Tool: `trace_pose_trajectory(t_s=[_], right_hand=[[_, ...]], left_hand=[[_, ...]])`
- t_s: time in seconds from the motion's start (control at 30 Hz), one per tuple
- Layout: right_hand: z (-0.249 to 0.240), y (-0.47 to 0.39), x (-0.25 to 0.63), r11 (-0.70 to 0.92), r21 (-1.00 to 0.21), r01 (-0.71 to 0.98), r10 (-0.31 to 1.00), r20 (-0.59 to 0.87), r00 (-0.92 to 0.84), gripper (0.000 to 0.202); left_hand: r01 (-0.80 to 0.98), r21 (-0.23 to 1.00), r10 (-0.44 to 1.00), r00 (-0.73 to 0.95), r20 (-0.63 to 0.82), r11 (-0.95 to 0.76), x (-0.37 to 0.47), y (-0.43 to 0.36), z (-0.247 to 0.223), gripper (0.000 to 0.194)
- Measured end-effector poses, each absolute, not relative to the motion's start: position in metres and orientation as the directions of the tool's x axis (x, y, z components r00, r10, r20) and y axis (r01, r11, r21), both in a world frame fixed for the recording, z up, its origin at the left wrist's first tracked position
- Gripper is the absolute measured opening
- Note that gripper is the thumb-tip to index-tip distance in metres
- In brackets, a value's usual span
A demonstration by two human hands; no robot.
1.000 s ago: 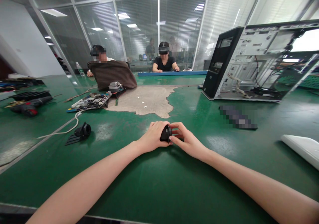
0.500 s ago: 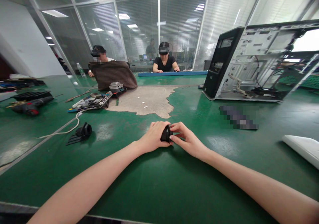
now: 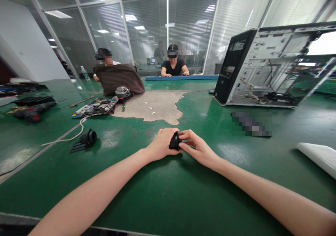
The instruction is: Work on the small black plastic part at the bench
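A small black plastic part [image 3: 174,142] is held between my two hands, low over the green table [image 3: 168,194]. My left hand [image 3: 162,143] wraps round it from the left and covers much of it. From the right, the fingertips of my right hand [image 3: 195,145] pinch the flanged edge of the same part. Its exact kind I cannot make out. To the left lies another black plastic piece [image 3: 88,138] with a round end and slats.
An opened computer case [image 3: 236,68] stands at the right, with a blurred dark flat object and a white object [image 3: 319,155] nearer. A power drill [image 3: 34,112], a circuit board [image 3: 96,108] and a cable [image 3: 76,135] lie left. Two people sit across the table.
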State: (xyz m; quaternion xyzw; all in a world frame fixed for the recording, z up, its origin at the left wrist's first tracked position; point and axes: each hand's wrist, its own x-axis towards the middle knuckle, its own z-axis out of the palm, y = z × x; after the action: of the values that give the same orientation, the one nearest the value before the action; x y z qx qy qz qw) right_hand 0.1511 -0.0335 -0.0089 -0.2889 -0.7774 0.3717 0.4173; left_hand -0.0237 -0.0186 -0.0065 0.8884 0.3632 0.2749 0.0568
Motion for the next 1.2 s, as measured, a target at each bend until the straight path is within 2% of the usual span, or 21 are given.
trace_pose_trajectory(t_s=[0.1,0.23,0.37,0.47,0.6,0.87,1.07,1.2], right_hand=[[-0.0094,-0.0320,0.1505,0.559,-0.812,0.168,0.767,0.429,-0.478,0.016],[-0.0069,-0.0335,0.1503,0.492,-0.845,0.211,0.805,0.349,-0.479,0.029],[-0.0051,-0.0354,0.1510,0.468,-0.863,0.190,0.801,0.323,-0.504,0.024],[-0.0058,-0.0349,0.1513,0.493,-0.857,0.148,0.781,0.362,-0.509,0.021],[-0.0074,-0.0329,0.1508,0.550,-0.815,0.181,0.777,0.420,-0.468,0.012],[-0.0051,-0.0344,0.1500,0.460,-0.864,0.207,0.816,0.319,-0.482,0.024],[-0.0059,-0.0356,0.1511,0.533,-0.836,0.128,0.761,0.408,-0.505,0.019],[-0.0077,-0.0336,0.1504,0.523,-0.838,0.153,0.780,0.399,-0.482,0.016]], left_hand=[[0.616,0.303,0.680,0.584,0.443,-0.727,-0.0235,-0.0180,-0.0068,0.055],[0.616,0.307,0.682,0.585,0.438,-0.725,-0.0239,-0.0171,-0.0064,0.056],[0.616,0.311,0.685,0.583,0.437,-0.724,-0.0247,-0.0175,-0.0052,0.057],[0.623,0.312,0.692,0.583,0.426,-0.717,-0.0249,-0.0181,-0.0043,0.057],[0.621,0.320,0.694,0.579,0.428,-0.715,-0.0241,-0.0185,-0.0034,0.057],[0.619,0.342,0.705,0.578,0.412,-0.707,-0.0245,-0.0186,-0.0033,0.057],[0.623,0.328,0.701,0.580,0.415,-0.710,-0.0242,-0.0186,-0.0041,0.058],[0.619,0.323,0.694,0.580,0.427,-0.716,-0.0236,-0.0187,-0.0042,0.056]])
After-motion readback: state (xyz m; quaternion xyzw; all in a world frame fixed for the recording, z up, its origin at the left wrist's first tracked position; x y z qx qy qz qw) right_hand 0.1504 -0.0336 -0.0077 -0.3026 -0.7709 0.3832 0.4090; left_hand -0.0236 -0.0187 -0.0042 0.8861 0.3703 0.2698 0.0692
